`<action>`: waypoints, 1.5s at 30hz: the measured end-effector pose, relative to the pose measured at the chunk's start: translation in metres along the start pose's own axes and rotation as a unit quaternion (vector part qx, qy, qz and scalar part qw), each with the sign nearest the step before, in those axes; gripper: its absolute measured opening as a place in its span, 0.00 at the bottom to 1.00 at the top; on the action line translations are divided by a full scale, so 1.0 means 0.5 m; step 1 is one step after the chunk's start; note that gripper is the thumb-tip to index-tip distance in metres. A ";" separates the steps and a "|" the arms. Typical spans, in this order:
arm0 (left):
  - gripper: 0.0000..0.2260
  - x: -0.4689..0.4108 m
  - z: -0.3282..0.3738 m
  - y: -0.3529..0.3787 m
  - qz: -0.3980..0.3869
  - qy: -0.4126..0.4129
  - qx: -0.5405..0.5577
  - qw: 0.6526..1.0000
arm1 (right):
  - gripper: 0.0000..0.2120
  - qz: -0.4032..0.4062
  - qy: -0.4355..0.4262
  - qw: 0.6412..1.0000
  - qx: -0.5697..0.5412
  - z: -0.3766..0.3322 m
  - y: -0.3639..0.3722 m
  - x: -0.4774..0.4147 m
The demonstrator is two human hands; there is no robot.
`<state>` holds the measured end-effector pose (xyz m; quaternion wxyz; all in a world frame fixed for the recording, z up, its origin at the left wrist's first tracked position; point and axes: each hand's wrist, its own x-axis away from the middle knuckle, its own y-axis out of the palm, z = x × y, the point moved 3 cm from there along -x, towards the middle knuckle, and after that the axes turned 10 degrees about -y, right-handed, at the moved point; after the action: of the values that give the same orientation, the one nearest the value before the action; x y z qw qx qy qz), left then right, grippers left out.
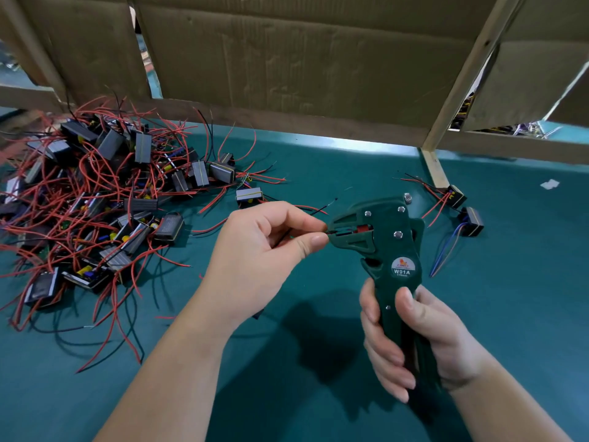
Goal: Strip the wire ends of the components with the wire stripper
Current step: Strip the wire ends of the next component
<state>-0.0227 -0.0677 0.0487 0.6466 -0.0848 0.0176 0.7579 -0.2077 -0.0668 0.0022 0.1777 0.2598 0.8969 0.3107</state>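
While between fingers [306, 222], wire [329, 231] inside stripper [395, 250].

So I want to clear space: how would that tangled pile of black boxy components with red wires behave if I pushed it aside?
The tangled pile of black boxy components would probably drag as one clump, since its thin red wires interlace. Those wires look floppy, curving loosely on the green tabletop.

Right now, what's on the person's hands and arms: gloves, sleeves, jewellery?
Nothing worn. The left hand and right hand are bare: no gloves, rings or finger tape. The left forearm and right forearm show no sleeve, watch or wrist strap. Fingernails are short and unpainted.
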 end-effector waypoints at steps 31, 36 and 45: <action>0.06 0.011 -0.037 0.060 -0.082 -0.188 -0.200 0.958 | 0.24 0.279 -0.082 0.955 0.057 -0.022 -0.023 -0.021; 0.06 0.013 -0.034 0.013 -0.115 -0.279 -0.069 0.951 | 0.27 0.329 -0.102 0.936 0.074 -0.062 -0.050 -0.014; 0.03 -0.042 -0.049 0.031 0.018 -0.381 0.393 0.837 | 0.30 0.247 -0.047 0.968 0.024 -0.044 -0.036 -0.001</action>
<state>-0.0321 -0.0940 0.0263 0.5674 0.4724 0.0678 0.6710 -0.2242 -0.0896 0.0069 0.1316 0.4914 0.8028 0.3109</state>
